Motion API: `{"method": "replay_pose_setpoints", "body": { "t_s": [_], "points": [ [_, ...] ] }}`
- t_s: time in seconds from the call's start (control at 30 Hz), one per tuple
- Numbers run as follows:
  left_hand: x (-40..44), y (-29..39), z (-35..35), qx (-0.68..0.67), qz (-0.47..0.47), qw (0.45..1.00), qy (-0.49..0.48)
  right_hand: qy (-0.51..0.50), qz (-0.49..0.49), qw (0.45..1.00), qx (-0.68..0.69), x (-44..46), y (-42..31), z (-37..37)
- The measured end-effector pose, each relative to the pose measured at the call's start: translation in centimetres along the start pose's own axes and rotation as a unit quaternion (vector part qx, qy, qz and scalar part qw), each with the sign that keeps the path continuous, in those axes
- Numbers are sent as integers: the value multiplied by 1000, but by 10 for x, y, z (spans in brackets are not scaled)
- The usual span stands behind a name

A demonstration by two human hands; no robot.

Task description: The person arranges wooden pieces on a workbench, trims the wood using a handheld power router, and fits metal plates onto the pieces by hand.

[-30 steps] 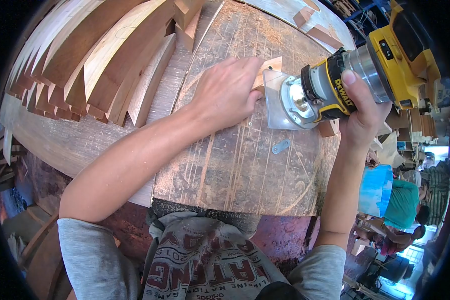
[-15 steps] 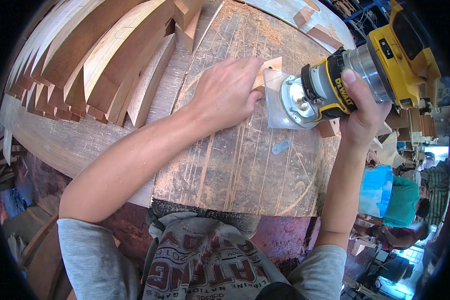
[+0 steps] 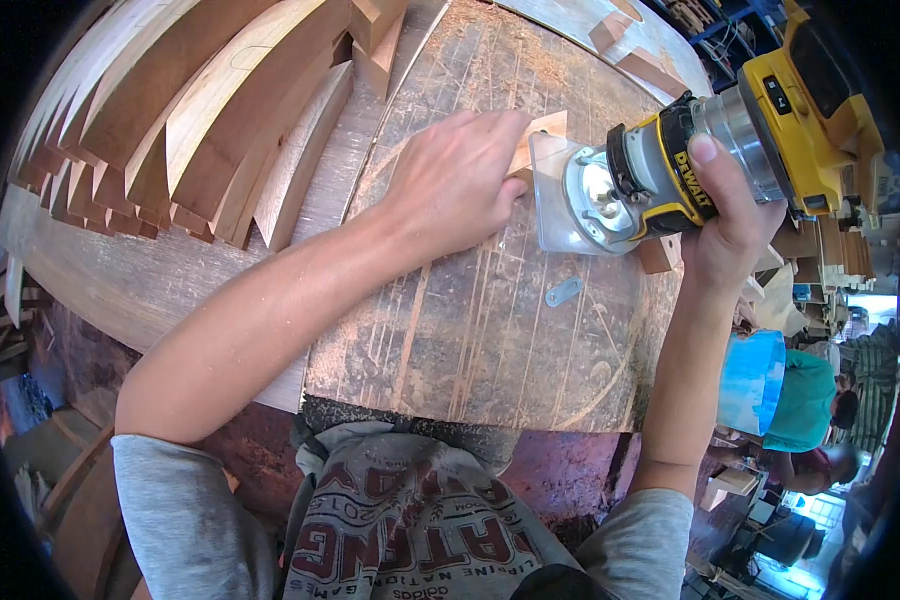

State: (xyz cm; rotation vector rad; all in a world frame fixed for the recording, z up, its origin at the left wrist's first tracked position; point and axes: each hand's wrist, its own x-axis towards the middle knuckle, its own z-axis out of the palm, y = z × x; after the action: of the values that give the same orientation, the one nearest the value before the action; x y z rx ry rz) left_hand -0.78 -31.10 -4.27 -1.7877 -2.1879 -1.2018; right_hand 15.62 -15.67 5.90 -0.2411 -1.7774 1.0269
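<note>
Plainly, the router was at 2 o'clock, its clear base plate overlapping in view a wooden piece at 1 o'clock; contact between the two could not be confirmed. The right hand was wrapped around the router's body. The left hand, at 12 o'clock, gripped the wooden piece, fingertips partly hidden. Sound handling, it was judged, called for a firm hold on both, the base plate square to the wood and the left fingers clear of the cutting end. The router was yellow, black and silver; the wooden piece was pale. A small metal plate lay toward 3 o'clock on the scratched, dusty work board. Curved timbers were grouped between 10 and 11 o'clock.
</note>
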Motion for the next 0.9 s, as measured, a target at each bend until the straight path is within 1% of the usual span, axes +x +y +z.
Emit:
{"method": "replay_pose_setpoints", "body": {
  "t_s": [0.23, 0.53, 0.73, 0.9],
  "points": [
    [0, 0, -1, 4, -3, 1000, -5, -4, 4, 1000, -3, 0, 0, 0],
    [0, -1, 1, 0, 8, 1000, 14, 3, -1, 1000, -4, 2, 2, 2],
    [0, -1, 0, -3, 2, 1000, 1, -9, 4, 1000, 18, 3, 3, 2],
    [0, -1, 0, -6, -1, 1000, 1, -6, 5, 1000, 9, 4, 4, 1]
  ]
}}
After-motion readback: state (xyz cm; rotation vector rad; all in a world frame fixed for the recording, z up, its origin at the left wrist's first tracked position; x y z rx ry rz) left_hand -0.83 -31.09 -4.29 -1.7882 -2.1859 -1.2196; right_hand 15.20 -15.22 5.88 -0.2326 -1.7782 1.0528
